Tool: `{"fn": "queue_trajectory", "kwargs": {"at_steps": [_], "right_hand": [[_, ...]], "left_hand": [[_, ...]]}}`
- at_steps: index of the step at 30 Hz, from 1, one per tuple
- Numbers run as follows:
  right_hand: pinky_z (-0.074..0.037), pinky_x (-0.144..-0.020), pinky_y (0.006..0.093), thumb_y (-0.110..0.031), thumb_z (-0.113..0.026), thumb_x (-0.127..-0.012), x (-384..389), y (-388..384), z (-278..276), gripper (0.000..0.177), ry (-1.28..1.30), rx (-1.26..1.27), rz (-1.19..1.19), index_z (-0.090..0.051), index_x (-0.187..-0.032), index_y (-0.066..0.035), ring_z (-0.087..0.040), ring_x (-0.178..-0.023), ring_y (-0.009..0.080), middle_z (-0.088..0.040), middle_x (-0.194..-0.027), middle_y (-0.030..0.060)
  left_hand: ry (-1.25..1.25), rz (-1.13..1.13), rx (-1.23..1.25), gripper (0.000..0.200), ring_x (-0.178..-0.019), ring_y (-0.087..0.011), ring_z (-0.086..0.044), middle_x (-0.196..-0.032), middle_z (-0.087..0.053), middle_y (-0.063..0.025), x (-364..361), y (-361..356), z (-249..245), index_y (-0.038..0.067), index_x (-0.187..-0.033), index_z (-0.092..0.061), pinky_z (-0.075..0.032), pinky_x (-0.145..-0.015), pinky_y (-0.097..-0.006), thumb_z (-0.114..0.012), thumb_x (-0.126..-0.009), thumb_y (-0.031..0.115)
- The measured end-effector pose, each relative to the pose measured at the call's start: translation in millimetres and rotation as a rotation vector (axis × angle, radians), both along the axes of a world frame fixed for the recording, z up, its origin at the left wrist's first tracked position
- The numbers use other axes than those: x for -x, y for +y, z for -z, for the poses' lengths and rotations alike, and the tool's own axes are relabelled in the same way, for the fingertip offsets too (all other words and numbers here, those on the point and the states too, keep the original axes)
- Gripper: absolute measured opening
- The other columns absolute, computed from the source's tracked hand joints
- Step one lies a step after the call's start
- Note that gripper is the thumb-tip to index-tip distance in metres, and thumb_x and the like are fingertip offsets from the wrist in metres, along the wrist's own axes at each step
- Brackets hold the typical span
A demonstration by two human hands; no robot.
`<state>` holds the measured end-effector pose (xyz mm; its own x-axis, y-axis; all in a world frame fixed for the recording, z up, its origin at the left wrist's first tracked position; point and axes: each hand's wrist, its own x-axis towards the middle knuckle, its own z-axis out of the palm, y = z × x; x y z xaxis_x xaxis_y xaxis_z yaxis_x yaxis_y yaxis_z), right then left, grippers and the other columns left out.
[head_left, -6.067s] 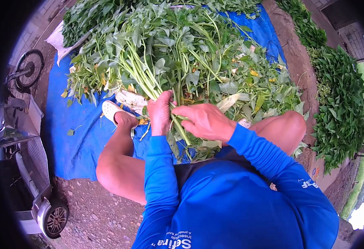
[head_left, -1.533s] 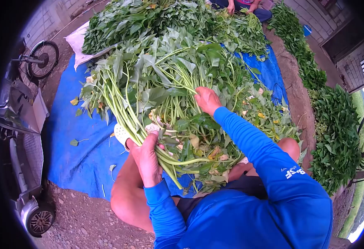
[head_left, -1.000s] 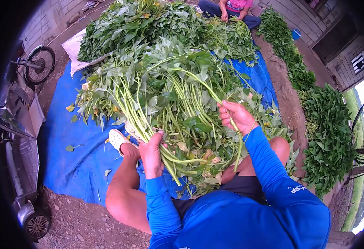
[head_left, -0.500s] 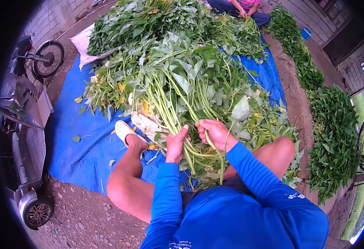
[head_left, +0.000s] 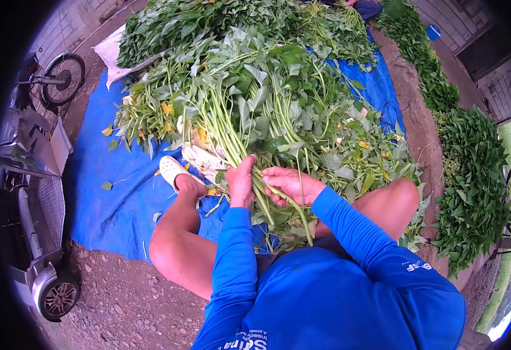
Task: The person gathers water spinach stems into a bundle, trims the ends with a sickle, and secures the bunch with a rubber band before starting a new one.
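My left hand (head_left: 241,182) is closed around a bunch of long-stemmed leafy greens, which look like water spinach (head_left: 219,131). The bunch's leafy tops point away from me, and its cut stem ends stick out below the fist. Close beside it on the right, my right hand (head_left: 290,185) grips a thicker green stem (head_left: 298,211) between thumb and fingers. That stem's lower end hangs toward my lap. Loose greens (head_left: 331,137) lie in a heap just beyond both hands, some with yellowed leaves.
A blue tarp (head_left: 109,198) lies under the greens. Bundled greens (head_left: 471,175) line the right side. A motorcycle wheel (head_left: 63,79) and a metal sidecar (head_left: 48,204) stand at left. Another person's leg (head_left: 367,8) shows at the far edge. My foot wears a white clog (head_left: 171,169).
My right hand has moved left and slightly down with its stem, up against the bunch. My left hand keeps its hold. The view has tilted slightly downward.
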<state>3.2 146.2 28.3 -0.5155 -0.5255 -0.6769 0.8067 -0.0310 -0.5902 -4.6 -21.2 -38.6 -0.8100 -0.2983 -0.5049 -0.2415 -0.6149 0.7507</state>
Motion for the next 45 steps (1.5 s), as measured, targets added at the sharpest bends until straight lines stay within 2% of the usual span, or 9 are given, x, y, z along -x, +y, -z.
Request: {"fn": "queue_trajectory", "kwargs": {"at_steps": [5, 10, 14, 17, 21, 24, 32, 37, 45], "right_hand": [[-0.043, -0.061, 0.0212, -0.034, -0.066, -0.109, 11, 46, 4, 0.025, 0.192, -0.031, -0.281, -0.069, -0.112, -0.009, -0.056, -0.066, 0.0064, -0.063, -0.085, -0.0040], [-0.051, -0.067, 0.0349, -0.024, -0.067, -0.106, 45, 100, -35, 0.021, 0.727, -0.418, -0.964, -0.074, -0.098, -0.007, -0.066, -0.074, 0.0131, -0.064, -0.076, 0.0006], [-0.058, -0.085, 0.0464, -0.021, -0.065, -0.098, 93, 178, -32, 0.026, 0.776, -1.292, -0.884, -0.075, -0.114, -0.003, -0.076, -0.096, 0.0329, -0.078, -0.097, 0.0155], [-0.058, -0.096, 0.0473, -0.027, -0.069, -0.097, 123, 169, -14, 0.040, 1.352, -1.626, -0.601, -0.072, -0.127, -0.002, -0.074, -0.103, 0.0390, -0.078, -0.110, 0.0192], [-0.058, -0.077, 0.0271, -0.023, -0.068, -0.105, 185, -16, -29, 0.035, 0.830, -0.467, -0.299, -0.071, -0.133, -0.002, -0.069, -0.086, 0.0102, -0.075, -0.103, 0.0029], [-0.059, -0.068, 0.0285, -0.023, -0.063, -0.109, 247, -134, 3, 0.029, 0.586, -0.166, 0.064, -0.069, -0.130, -0.005, -0.070, -0.078, 0.0145, -0.073, -0.098, 0.0040], [-0.056, -0.067, 0.0381, -0.033, -0.067, -0.106, 368, -237, 85, 0.031, -0.200, 0.148, 0.623, -0.057, -0.126, -0.011, -0.061, -0.084, 0.0204, -0.063, -0.109, 0.0105], [-0.056, -0.086, 0.0430, -0.022, -0.062, -0.106, 327, -213, 49, 0.034, 0.008, 0.255, 0.668, -0.055, -0.138, -0.012, -0.061, -0.104, 0.0269, -0.060, -0.143, 0.0115], [-0.059, -0.096, 0.0442, -0.019, -0.056, -0.111, 308, -199, 48, 0.032, 0.110, 0.168, 0.458, -0.051, -0.142, -0.014, -0.070, -0.109, 0.0316, -0.067, -0.129, 0.0163]], "left_hand": [[0.087, -0.082, 0.031, 0.020, -0.072, -0.0169, -0.067, -0.090, -0.072, -0.0080, 0, 4, -30, -0.005, -0.101, -0.071, -0.054, -0.065, -0.0326, -0.077, -0.091, 0.011], [0.095, -0.244, -0.016, 0.018, -0.068, -0.0172, -0.066, -0.084, -0.070, -0.0084, 7, -13, -42, -0.002, -0.095, -0.070, -0.054, -0.061, -0.0321, -0.076, -0.093, 0.014], [0.156, -0.348, -0.091, 0.018, -0.072, -0.0209, -0.070, -0.091, -0.069, -0.0099, 7, -56, -63, -0.005, -0.109, -0.066, -0.062, -0.065, -0.0351, -0.070, -0.095, 0.005], [0.190, -0.402, 0.035, 0.042, -0.090, -0.0213, -0.073, -0.113, -0.070, -0.0112, -3, -62, -90, -0.001, -0.135, -0.057, -0.063, -0.080, -0.0374, -0.067, -0.094, 0.000], [0.163, -0.450, 0.150, 0.050, -0.096, -0.0198, -0.071, -0.115, -0.068, -0.0101, -1, -62, -88, -0.001, -0.142, -0.054, -0.061, -0.086, -0.0366, -0.068, -0.094, 0.001], [0.112, -0.392, 0.063, 0.047, -0.099, -0.0181, -0.070, -0.115, -0.068, -0.0091, -3, -68, -98, -0.001, -0.140, -0.056, -0.059, -0.090, -0.0347, -0.070, -0.094, 0.002], [0.045, -0.346, 0.003, 0.031, -0.092, -0.0146, -0.068, -0.110, -0.072, -0.0068, -5, -73, -104, -0.004, -0.125, -0.067, -0.056, -0.082, -0.0296, -0.070, -0.095, 0.000], [0.067, -0.316, -0.011, 0.032, -0.090, -0.0156, -0.070, -0.112, -0.072, -0.0081, -9, -74, -95, -0.005, -0.126, -0.066, -0.057, -0.083, -0.0300, -0.069, -0.095, -0.001], [0.082, -0.318, 0.047, 0.031, -0.077, -0.0132, -0.063, -0.095, -0.066, -0.0046, -27, -65, -115, -0.002, -0.124, -0.063, -0.054, -0.069, -0.0287, -0.070, -0.095, 0.004]]}}
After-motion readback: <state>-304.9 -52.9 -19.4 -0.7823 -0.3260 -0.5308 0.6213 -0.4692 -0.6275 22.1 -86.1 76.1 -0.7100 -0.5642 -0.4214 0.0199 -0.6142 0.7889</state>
